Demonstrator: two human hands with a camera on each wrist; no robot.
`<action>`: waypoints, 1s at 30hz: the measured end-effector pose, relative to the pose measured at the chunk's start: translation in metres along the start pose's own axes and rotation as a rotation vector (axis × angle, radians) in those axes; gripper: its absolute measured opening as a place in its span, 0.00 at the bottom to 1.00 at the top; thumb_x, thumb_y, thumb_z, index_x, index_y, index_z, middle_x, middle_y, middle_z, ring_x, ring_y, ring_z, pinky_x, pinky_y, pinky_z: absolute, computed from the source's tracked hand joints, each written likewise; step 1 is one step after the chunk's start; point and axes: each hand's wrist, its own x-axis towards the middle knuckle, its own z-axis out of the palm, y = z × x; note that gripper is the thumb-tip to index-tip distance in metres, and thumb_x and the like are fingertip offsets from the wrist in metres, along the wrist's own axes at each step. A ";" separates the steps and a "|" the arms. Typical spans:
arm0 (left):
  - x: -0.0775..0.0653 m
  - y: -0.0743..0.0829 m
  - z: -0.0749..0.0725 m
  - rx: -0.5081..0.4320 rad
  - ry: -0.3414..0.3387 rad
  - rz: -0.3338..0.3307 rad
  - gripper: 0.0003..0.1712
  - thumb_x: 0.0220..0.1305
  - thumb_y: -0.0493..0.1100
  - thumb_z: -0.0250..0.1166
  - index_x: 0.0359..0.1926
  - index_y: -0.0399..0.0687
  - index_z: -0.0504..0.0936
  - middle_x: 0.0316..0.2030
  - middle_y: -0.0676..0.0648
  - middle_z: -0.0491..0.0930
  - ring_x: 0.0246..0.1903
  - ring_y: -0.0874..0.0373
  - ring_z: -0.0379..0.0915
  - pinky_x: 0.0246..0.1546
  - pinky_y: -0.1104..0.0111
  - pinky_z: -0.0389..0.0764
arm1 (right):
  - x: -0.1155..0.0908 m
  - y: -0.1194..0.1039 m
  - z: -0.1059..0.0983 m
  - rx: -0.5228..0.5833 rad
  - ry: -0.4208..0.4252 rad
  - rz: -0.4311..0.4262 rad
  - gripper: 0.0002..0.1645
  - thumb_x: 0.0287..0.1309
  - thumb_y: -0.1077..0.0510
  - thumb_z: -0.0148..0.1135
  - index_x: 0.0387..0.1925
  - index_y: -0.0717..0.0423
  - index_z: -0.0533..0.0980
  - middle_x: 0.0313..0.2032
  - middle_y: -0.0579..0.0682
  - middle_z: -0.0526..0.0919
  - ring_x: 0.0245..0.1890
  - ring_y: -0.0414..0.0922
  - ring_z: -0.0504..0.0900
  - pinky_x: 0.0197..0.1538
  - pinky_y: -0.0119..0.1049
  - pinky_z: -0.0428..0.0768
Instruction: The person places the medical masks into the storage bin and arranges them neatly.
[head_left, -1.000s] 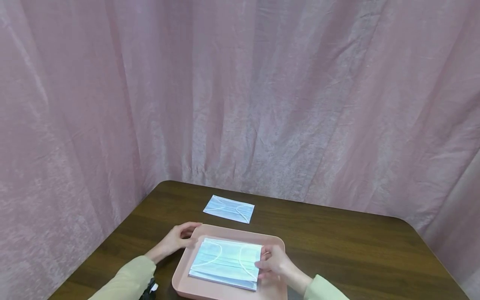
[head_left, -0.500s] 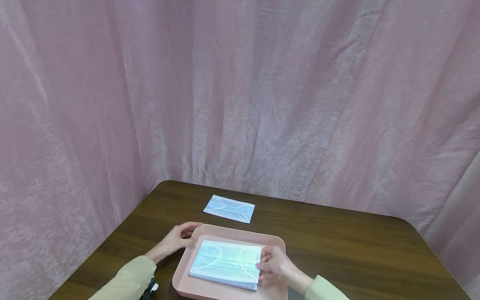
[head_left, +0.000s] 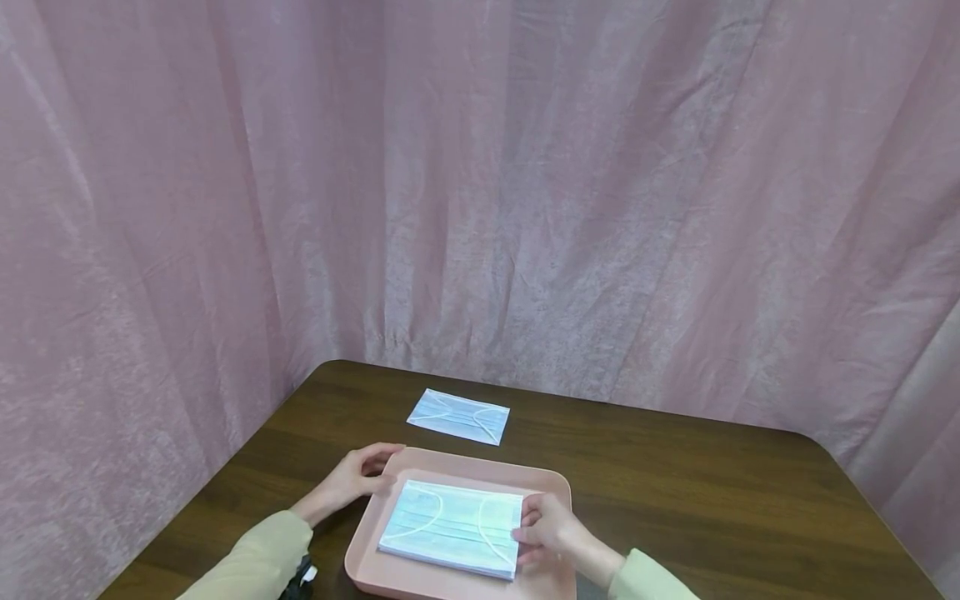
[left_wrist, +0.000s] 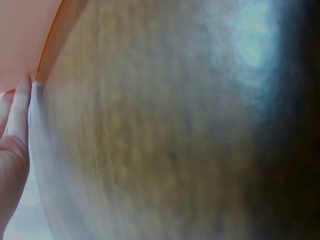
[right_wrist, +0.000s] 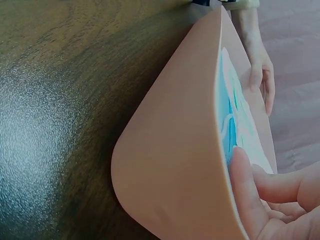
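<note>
A pink tray [head_left: 375, 575] lies on the table near its front edge, holding a neat stack of blue face masks [head_left: 442, 525] with white ear loops. My left hand [head_left: 351, 482] grips the tray's far left corner, thumb over the rim and fingers along the outside. In the left wrist view, its fingers touch the tray's corner. My right hand [head_left: 551, 527] reaches over the tray's right side and pinches the right edge of the face masks. Its thumb and fingers meet at that edge in the right wrist view; how many masks they hold I cannot tell.
One more face mask [head_left: 459, 417] lies flat on the brown wooden table [head_left: 675, 483] beyond the tray. A pink curtain [head_left: 480, 208] hangs behind and to the left of the table. A small black item [head_left: 300, 579] shows beside the left sleeve.
The top mask's far edge has come slightly nearer, and the stack's near edges lie more evenly together. Both hands keep almost the same places.
</note>
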 end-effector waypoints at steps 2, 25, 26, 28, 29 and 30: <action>0.000 0.000 0.000 -0.002 -0.001 0.002 0.28 0.56 0.34 0.64 0.57 0.31 0.67 0.51 0.35 0.71 0.46 0.43 0.69 0.44 0.65 0.69 | 0.000 0.000 0.000 -0.013 -0.001 -0.007 0.10 0.46 0.79 0.58 0.23 0.69 0.66 0.22 0.51 0.68 0.19 0.42 0.74 0.23 0.41 0.77; 0.001 -0.003 -0.001 -0.017 -0.012 0.009 0.28 0.56 0.33 0.63 0.57 0.32 0.67 0.51 0.35 0.71 0.46 0.43 0.69 0.44 0.67 0.69 | -0.002 -0.004 0.002 -0.125 0.020 -0.020 0.19 0.40 0.80 0.61 0.32 0.72 0.62 0.22 0.55 0.73 0.18 0.47 0.77 0.20 0.39 0.77; 0.001 -0.003 -0.001 -0.018 -0.014 0.010 0.28 0.56 0.33 0.63 0.57 0.32 0.67 0.51 0.35 0.71 0.46 0.43 0.69 0.44 0.67 0.69 | -0.002 -0.004 0.002 -0.126 0.018 -0.013 0.19 0.40 0.80 0.62 0.32 0.72 0.62 0.22 0.55 0.73 0.18 0.47 0.77 0.20 0.38 0.77; 0.001 -0.004 -0.001 -0.025 -0.018 0.010 0.28 0.56 0.33 0.63 0.58 0.31 0.67 0.51 0.34 0.71 0.46 0.42 0.69 0.43 0.67 0.70 | 0.000 -0.002 0.002 -0.122 0.012 0.003 0.19 0.40 0.80 0.61 0.32 0.72 0.62 0.22 0.56 0.73 0.18 0.47 0.77 0.20 0.37 0.77; 0.001 -0.004 -0.001 -0.024 -0.020 0.011 0.28 0.56 0.33 0.63 0.58 0.31 0.67 0.51 0.34 0.71 0.46 0.42 0.69 0.43 0.67 0.70 | 0.000 -0.003 0.002 -0.123 0.013 0.008 0.19 0.40 0.80 0.62 0.32 0.73 0.62 0.22 0.56 0.73 0.18 0.46 0.77 0.20 0.37 0.77; 0.002 -0.005 -0.001 -0.024 -0.022 0.011 0.28 0.56 0.33 0.62 0.58 0.31 0.67 0.51 0.34 0.71 0.46 0.42 0.69 0.42 0.68 0.70 | -0.001 -0.003 0.002 -0.121 0.014 0.014 0.19 0.40 0.81 0.61 0.32 0.73 0.62 0.22 0.56 0.73 0.18 0.46 0.77 0.20 0.37 0.77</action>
